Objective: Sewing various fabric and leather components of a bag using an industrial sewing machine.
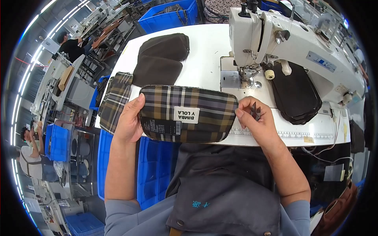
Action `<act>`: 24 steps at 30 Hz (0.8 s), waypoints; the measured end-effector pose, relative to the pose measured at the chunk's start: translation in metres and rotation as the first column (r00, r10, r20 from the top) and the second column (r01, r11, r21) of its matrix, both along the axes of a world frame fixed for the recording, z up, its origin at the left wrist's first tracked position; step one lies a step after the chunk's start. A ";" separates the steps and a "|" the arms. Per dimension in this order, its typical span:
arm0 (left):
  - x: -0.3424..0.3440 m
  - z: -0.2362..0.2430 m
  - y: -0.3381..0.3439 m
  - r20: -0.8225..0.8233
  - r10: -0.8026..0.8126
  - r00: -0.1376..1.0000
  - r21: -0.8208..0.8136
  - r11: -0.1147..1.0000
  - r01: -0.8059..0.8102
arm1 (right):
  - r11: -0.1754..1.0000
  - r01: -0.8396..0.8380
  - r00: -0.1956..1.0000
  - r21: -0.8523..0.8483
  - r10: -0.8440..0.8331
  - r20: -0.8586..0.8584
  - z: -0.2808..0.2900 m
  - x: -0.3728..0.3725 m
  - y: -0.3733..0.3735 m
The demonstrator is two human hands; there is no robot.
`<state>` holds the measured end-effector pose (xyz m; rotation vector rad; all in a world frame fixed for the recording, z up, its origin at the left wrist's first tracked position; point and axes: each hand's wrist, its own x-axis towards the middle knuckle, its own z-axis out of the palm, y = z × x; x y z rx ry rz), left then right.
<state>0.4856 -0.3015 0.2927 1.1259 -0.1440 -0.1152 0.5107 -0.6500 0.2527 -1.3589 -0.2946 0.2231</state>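
Note:
Between my two hands is a rounded plaid fabric panel point(212, 118) in dark, tan and white checks, above the table's front edge. A white label point(186, 115) sits at its middle, and a dark printed label point(160, 128) lies lower left. My left hand point(130, 120) is closed on the left end, thumb on top. My right hand point(258, 124) pinches the right edge; dark pointed metal, apparently thread snips point(256, 110), is tucked in its fingers. Another plaid panel point(116, 104) lies beside my left hand.
A white sewing machine point(283, 43) stands at the right of the white table point(208, 47). Dark fabric pieces point(163, 59) lie at the far left; a dark stack point(295, 94) sits under the machine arm. Blue bins point(169, 15) stand behind and below. Two people work at the left.

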 end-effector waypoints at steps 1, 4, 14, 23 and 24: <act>0.000 0.000 -0.001 -0.001 0.007 1.000 0.009 1.000 -0.007 | 1.000 0.012 1.000 -0.026 -0.012 0.025 0.000 0.000 -0.001; -0.001 -0.001 -0.006 -0.028 -0.029 0.999 0.006 1.000 0.030 | 0.999 0.030 0.999 -0.022 -0.029 0.017 0.009 -0.002 0.003; -0.007 0.019 -0.039 0.198 0.147 0.969 0.425 0.878 -0.220 | 0.995 0.075 0.997 -0.069 -0.074 0.021 0.002 -0.004 -0.002; -0.003 0.044 -0.065 0.421 -0.069 0.904 0.794 0.510 -0.331 | 0.992 0.089 0.996 -0.094 -0.086 0.036 0.005 -0.007 -0.003; -0.003 0.044 -0.066 0.441 -0.055 0.896 0.774 0.528 -0.349 | 0.992 0.089 0.996 -0.093 -0.086 0.034 0.004 -0.007 -0.003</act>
